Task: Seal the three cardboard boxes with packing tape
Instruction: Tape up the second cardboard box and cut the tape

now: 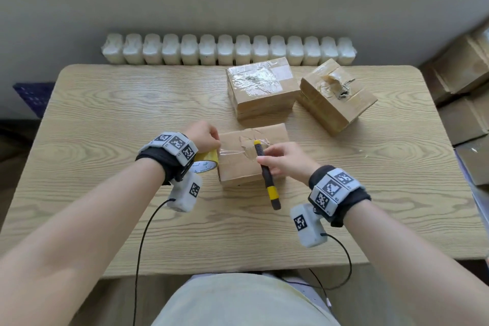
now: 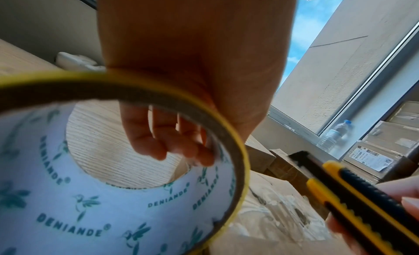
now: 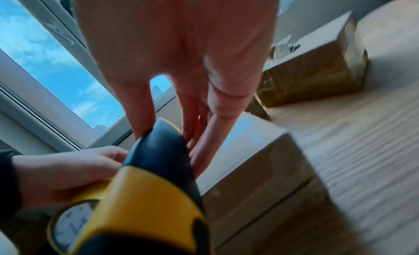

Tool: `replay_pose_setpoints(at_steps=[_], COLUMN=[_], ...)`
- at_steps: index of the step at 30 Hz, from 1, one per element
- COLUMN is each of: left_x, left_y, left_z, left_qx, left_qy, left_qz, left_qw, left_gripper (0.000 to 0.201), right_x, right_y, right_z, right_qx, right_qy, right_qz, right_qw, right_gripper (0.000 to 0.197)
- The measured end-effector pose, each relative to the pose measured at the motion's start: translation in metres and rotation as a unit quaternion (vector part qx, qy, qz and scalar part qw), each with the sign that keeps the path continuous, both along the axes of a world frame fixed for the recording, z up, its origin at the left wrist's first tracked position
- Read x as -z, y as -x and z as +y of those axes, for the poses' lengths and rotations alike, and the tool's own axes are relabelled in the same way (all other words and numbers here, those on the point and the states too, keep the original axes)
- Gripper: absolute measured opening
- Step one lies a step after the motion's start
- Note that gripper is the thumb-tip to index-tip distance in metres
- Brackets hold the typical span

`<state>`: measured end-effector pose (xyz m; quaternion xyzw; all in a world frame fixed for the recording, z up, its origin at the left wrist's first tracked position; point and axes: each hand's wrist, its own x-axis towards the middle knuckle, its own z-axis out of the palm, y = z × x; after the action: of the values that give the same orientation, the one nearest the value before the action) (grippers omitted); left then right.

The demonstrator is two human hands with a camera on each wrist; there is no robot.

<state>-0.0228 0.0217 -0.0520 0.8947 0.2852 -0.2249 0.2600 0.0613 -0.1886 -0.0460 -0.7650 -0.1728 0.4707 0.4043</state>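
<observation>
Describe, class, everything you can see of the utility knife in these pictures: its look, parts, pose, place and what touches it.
The utility knife has a long, slim black and yellow body, plastic by the look, with a ridged yellow slider along one side. The right hand grips it mid-handle, its butt end pointing back toward the person. Its tip lies over the taped top of the nearest cardboard box, close to the tape strip drawn from the tape roll. Whether a blade is out cannot be told.

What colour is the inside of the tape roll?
White with teal lettering and leafy sprigs inside the tape roll; the left wrist view shows it best.
</observation>
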Motion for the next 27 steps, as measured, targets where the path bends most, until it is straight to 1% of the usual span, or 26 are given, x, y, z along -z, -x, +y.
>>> replay_pose_setpoints(at_steps=[2, 4, 10, 16, 22, 27], left_x=[0.002, 0.004, 0.006, 0.009, 0.009, 0.006], left_y=[0.000, 0.000, -0.001, -0.001, 0.000, 0.001], left_z=[0.000, 0.001, 0.002, 0.002, 0.000, -0.002], left_qx=[-0.008, -0.009, -0.008, -0.006, -0.011, -0.014], left_qy=[0.004, 0.005, 0.018, 0.012, 0.016, 0.019], left_qz=[-0.008, -0.011, -0.015, -0.020, -0.030, -0.034], left_qw=[1.000, 1.000, 1.000, 1.000, 0.999, 0.999], left_gripper=[0.013, 0.014, 0.010, 0.007, 0.011, 0.012], right_x=[0.003, 0.008, 0.018, 0.016, 0.010, 0.009], right_y=[0.013, 0.020, 0.022, 0.022, 0.023, 0.025], right_z=[0.013, 0.022, 0.033, 0.036, 0.041, 0.034], right_qx=[-0.022, -0.030, -0.005, 0.005, 0.018, 0.024], right_qy=[0.008, 0.017, 0.021, 0.029, 0.040, 0.050], right_qz=[0.048, 0.070, 0.118, 0.128, 0.147, 0.142], right_qw=[0.999, 0.997, 0.993, 0.991, 0.988, 0.988], right_gripper=[0.026, 0.028, 0.031, 0.033, 0.036, 0.039])
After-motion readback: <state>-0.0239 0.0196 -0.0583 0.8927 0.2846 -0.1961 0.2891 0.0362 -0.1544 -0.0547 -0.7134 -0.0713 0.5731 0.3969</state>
